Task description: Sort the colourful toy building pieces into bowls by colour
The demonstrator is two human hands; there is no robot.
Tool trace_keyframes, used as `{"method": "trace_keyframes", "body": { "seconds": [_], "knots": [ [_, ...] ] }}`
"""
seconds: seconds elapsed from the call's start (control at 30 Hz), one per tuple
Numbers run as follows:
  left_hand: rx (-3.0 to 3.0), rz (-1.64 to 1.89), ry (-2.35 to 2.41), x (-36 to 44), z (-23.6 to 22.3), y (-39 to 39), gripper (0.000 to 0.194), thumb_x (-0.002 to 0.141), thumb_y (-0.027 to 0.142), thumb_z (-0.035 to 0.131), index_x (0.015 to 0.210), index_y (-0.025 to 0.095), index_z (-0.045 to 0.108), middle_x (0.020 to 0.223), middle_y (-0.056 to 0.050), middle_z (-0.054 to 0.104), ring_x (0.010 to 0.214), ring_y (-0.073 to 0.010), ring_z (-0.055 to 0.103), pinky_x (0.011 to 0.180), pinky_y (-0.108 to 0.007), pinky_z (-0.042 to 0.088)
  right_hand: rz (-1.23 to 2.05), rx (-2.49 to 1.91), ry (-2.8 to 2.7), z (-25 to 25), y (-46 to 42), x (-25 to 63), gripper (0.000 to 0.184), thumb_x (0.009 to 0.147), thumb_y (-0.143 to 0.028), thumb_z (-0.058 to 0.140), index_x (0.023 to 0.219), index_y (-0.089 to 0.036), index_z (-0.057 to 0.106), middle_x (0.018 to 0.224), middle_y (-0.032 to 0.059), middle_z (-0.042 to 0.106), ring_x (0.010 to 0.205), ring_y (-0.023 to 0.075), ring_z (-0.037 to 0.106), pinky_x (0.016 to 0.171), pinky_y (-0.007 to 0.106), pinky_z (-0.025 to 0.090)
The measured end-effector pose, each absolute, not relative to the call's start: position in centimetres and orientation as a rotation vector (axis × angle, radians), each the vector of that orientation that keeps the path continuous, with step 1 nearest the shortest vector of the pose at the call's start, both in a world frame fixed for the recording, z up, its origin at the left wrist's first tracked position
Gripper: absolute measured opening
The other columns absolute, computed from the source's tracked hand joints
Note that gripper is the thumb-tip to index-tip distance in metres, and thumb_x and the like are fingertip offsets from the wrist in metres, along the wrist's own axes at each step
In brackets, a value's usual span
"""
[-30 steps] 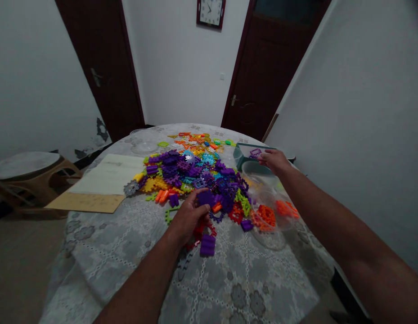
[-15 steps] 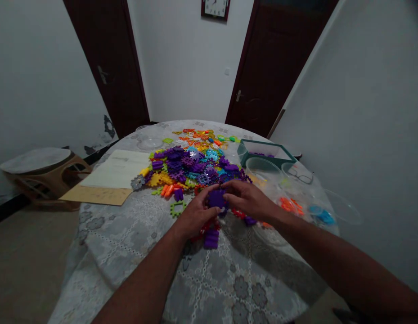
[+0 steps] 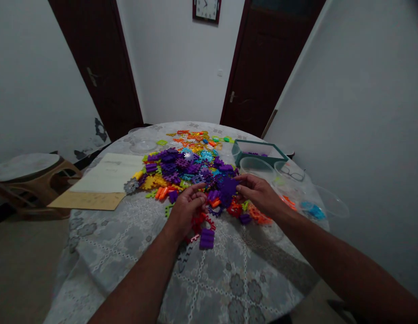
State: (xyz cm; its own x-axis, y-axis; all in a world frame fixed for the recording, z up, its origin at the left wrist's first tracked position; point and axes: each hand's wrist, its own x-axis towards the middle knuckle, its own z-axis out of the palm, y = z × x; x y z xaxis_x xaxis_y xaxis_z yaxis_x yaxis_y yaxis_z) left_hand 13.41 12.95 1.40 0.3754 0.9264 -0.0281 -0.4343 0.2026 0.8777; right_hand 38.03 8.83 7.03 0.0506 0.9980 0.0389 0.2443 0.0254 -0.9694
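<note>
**Purple interlocking block point(image 3: 227, 189) at the near edge of a heap of plastic toy pieces point(image 3: 185, 168)**

Block: between both hands, over the near part of the heap. Right hand point(image 3: 258, 193): fingers slightly spread, pressed to the block's right side; firmness of grip impossible to tell. Left hand point(image 3: 186, 211): palm up, fingers loosely curled, nothing visible in it, just left of the block.

Below left hand: tangle of red linked pieces point(image 3: 200, 221). Nearer still: ribbed purple block point(image 3: 207, 238) on a grey patterned tablecloth point(image 3: 229, 288). Near right wrist: orange pieces point(image 3: 258, 215).

Far right: teal tray point(image 3: 259, 152) holding purple pieces, clear plastic bowl point(image 3: 256, 167), eyeglasses point(image 3: 293, 173), blue pieces point(image 3: 312, 210). Left of heap: grey gear piece point(image 3: 131, 185), white paper sheet point(image 3: 109, 173) overlapping brown card point(image 3: 87, 200). Beyond table: wooden stool point(image 3: 26, 177), two dark doors point(image 3: 97, 58), wall clock point(image 3: 206, 9).
</note>
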Motion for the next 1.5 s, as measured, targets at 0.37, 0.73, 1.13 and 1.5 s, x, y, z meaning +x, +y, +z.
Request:
{"method": "trace_keyframes", "body": {
  "seconds": [0.37,0.73,1.13,1.5],
  "knots": [
    [0.597,1.142,0.549,13.0,1.3,13.5,0.064,0.051,0.008,0.06,0.113,0.014,0.074,0.088,-0.001,0.054,0.069,-0.0108,0.05,0.063,-0.023,0.052,0.984,-1.433,-1.278,6.3,8.7,43.1,0.025,0.087,-0.028,0.074,0.109,-0.02,0.067,0.079,-0.0005,0.072,0.064,0.0145,0.069,0.063,0.028,0.06],
    [0.657,1.145,0.691,13.4,0.9,13.6,0.063,0.052,0.001,0.067,0.112,0.018,0.077,0.094,0.0,0.06,0.073,-0.0095,0.058,0.063,-0.018,0.055,0.969,-1.582,-1.291,6.9,10.7,47.1,0.015,0.088,-0.023,0.071,0.103,-0.018,0.069,0.074,0.0002,0.07,0.063,0.0145,0.068,0.059,0.026,0.059],
    [0.7,0.994,0.824,13.4,0.8,13.8,0.03,0.085,0.011,0.077,0.114,0.012,0.075,0.109,-0.017,0.077,0.08,-0.0211,0.075,0.065,-0.033,0.067,0.762,-1.6,-0.976,9.9,19.8,51.7,0.016,0.088,-0.009,0.07,0.103,-0.015,0.066,0.072,0.0023,0.071,0.059,0.0125,0.068,0.058,0.023,0.06],
    [0.699,0.993,0.82,13.8,0.8,13.5,0.02,0.089,0.009,0.076,0.108,0.012,0.077,0.101,-0.014,0.078,0.081,-0.0178,0.076,0.065,-0.026,0.066,0.476,-1.592,-1.454,9.4,15.8,44.5,0.018,0.095,-0.02,0.064,0.108,-0.017,0.076,0.098,0.0067,0.079,0.077,0.0162,0.073,0.064,0.025,0.06]
  ]
}}
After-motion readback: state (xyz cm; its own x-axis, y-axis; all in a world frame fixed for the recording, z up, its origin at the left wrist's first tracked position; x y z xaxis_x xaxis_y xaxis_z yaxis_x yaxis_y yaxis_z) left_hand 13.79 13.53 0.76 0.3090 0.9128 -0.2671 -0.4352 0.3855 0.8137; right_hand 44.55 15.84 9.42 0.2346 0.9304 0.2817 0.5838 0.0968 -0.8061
